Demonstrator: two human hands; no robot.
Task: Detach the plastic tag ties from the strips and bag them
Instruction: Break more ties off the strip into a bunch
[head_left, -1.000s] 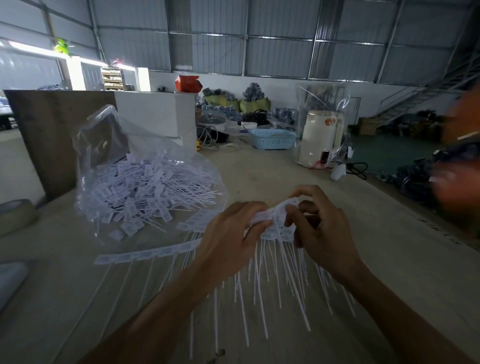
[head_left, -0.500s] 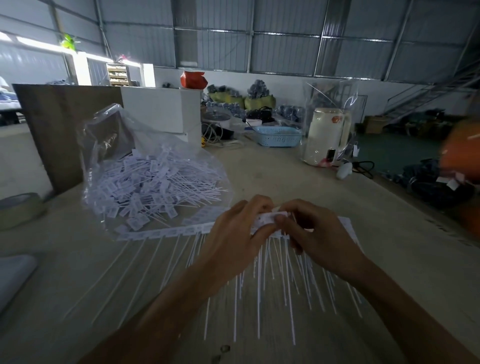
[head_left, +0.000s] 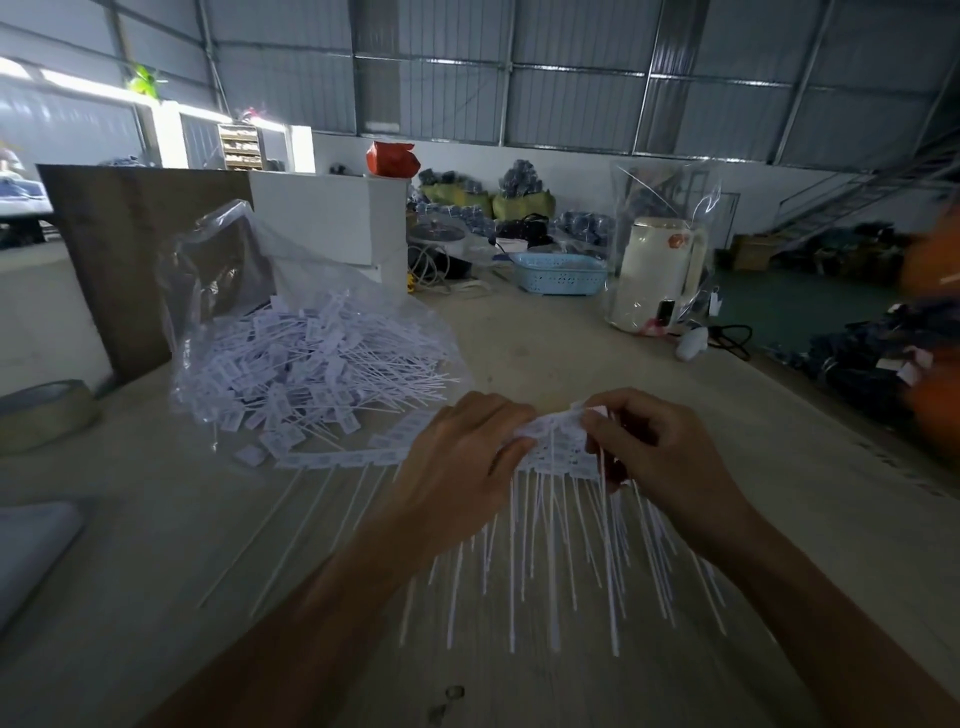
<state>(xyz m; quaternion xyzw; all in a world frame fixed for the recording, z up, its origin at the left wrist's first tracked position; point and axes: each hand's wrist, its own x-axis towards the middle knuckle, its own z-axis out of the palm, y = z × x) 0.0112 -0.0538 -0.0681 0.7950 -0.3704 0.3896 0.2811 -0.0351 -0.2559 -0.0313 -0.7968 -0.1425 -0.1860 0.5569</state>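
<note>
Both hands pinch one bunched strip of tag ties (head_left: 558, 449) just above the counter (head_left: 597, 358): left hand (head_left: 467, 462) on its left part, right hand (head_left: 657, 449) on its right end. The strip runs left-right between them, tails hanging toward the person. The clear bag (head_left: 311, 358) of loose ties lies left and beyond, nearer the left hand.

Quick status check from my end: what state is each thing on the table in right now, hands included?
Left hand: grips the strip of ties.
Right hand: pinches the strip's top edge.
Strip of ties: bunched between both hands, tails hanging toward the person.
Second strip: flat on the table, untouched.
Plastic bag: open, holding a heap of loose ties.
Kettle: upright, inside a clear bag.
</note>
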